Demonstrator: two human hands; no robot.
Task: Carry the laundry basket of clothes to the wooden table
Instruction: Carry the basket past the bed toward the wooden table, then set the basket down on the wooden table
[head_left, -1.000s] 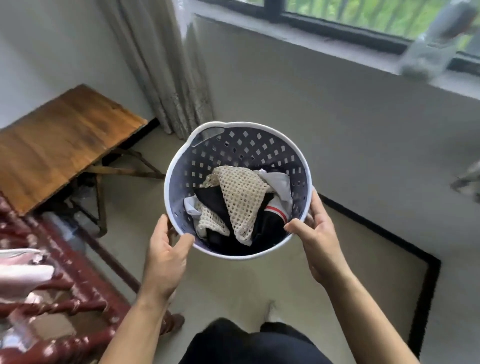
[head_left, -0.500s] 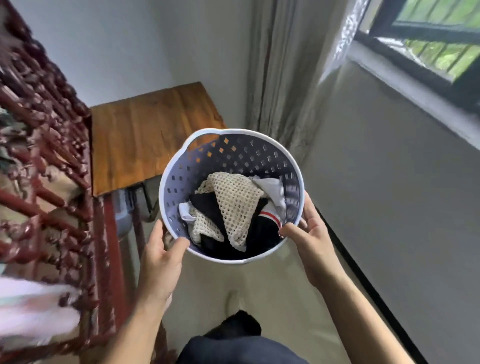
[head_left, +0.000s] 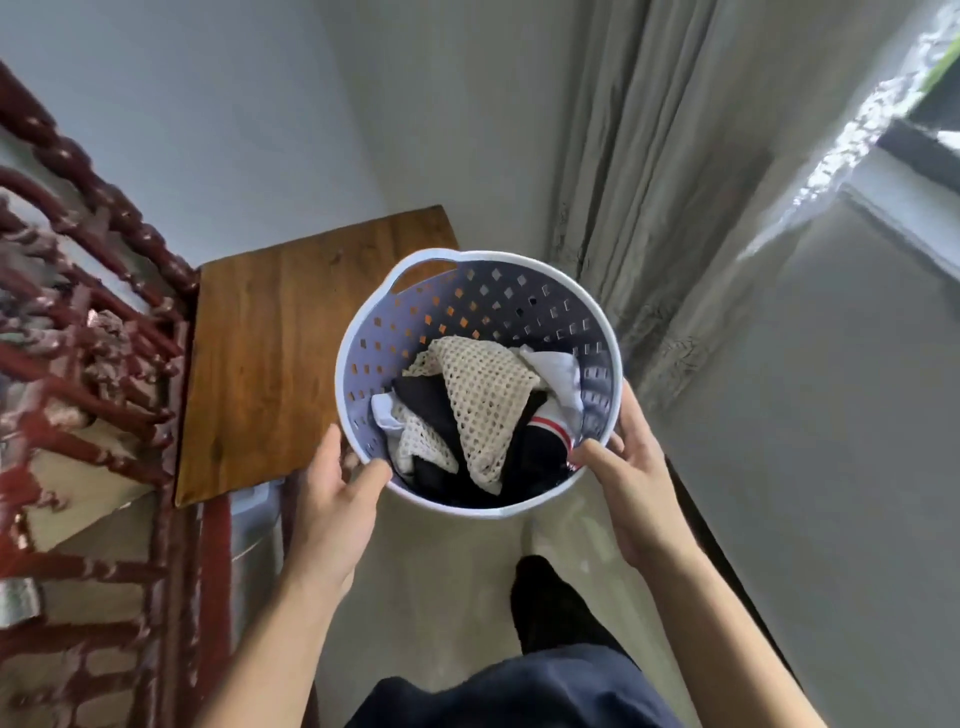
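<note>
Since half a second ago your view has swung left: the wooden table (head_left: 270, 364) now sits dead ahead and fills more of the frame, and the window has slid off to the right edge. You've got the laundry basket (head_left: 610, 384) in the air in front of you, its far-left side overlapping the table's right edge in view. Your left hand (head_left: 332, 499) clamps the near-left rim, thumb inside the wall, fingers outside. Your right hand (head_left: 631, 486) clamps the near-right rim the same way. Inside lie the clothes (head_left: 483, 405): cream mesh piece on top, black and white garments under it. Carved red wooden furniture (head_left: 88, 364) stands just left of the table. Grey curtain (head_left: 649, 182) hangs behind the basket to the right.
</note>
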